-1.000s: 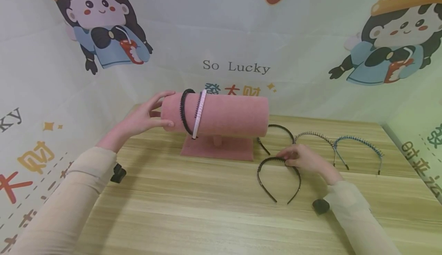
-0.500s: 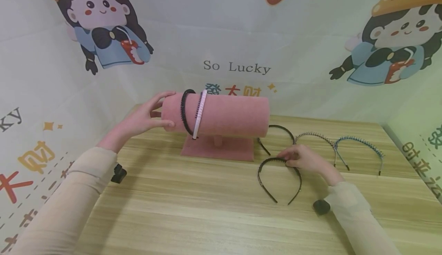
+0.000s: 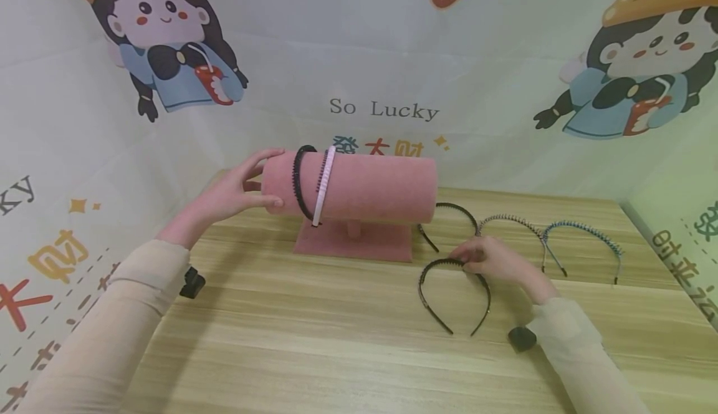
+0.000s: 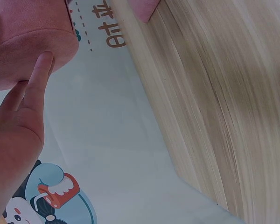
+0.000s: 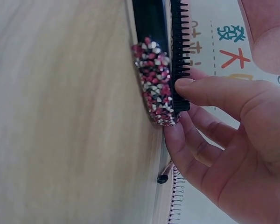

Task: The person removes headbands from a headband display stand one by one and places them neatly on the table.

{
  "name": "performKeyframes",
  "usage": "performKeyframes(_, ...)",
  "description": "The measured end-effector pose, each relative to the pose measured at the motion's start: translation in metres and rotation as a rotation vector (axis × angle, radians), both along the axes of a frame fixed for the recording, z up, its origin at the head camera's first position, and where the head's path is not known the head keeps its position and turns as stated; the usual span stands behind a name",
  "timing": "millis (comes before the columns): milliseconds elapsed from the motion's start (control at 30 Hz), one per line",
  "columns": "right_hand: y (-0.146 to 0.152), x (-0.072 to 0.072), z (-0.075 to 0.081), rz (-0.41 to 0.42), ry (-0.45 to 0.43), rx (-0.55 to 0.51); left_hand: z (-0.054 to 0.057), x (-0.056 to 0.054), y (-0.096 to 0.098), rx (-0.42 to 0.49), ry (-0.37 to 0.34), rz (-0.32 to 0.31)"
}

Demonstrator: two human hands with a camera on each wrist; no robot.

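My left hand (image 3: 230, 191) grips the left end of a pink velvet display roll (image 3: 387, 186), thumb at the front and fingers over the top and end. In the left wrist view, fingertips press the end of the roll (image 4: 32, 28). Around the roll's left half sit a black toothed headband (image 3: 299, 192) and a pale pink one (image 3: 322, 196). Right of the stand, my right hand (image 3: 493, 258) pinches the top of a black toothed headband (image 3: 447, 262), its two tips pointing toward me. The right wrist view shows red and white stones (image 5: 154, 84) along it.
Behind the right hand, a black headband (image 3: 457, 209), a speckled one (image 3: 507, 217) and a blue one (image 3: 583, 226) stand in a row on the wooden table (image 3: 280, 339). A printed cloth (image 3: 381, 65) encloses the back and sides.
The headband in my right hand has shifted very slightly, its tips a little nearer to me and to the right. My left hand keeps its grip on the roll.
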State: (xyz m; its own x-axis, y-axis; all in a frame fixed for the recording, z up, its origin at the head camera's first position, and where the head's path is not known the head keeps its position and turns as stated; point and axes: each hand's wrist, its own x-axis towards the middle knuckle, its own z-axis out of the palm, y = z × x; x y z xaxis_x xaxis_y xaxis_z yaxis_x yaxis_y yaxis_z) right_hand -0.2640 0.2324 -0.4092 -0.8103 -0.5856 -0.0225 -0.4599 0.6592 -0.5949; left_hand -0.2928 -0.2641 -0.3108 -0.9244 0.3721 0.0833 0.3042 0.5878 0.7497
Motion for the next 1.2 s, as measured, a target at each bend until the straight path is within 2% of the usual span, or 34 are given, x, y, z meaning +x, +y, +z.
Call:
performKeyframes(567,0.003,0.002,-0.001,-0.025,-0.012,0.006,0.0,-0.001,0.001,0.015,0.008,-0.014)
performKeyframes(767,0.005,0.004,0.004,-0.041,-0.006,-0.019,0.0,-0.001,0.0,0.012,0.016,-0.016)
performKeyframes(933,0.009,0.007,0.019,-0.042,0.045,-0.015,-0.001,-0.002,-0.001,0.021,0.003,-0.019)
performKeyframes(1200,0.007,0.014,0.063,-0.107,0.106,0.012,-0.002,-0.003,-0.001,0.011,0.0,-0.012)
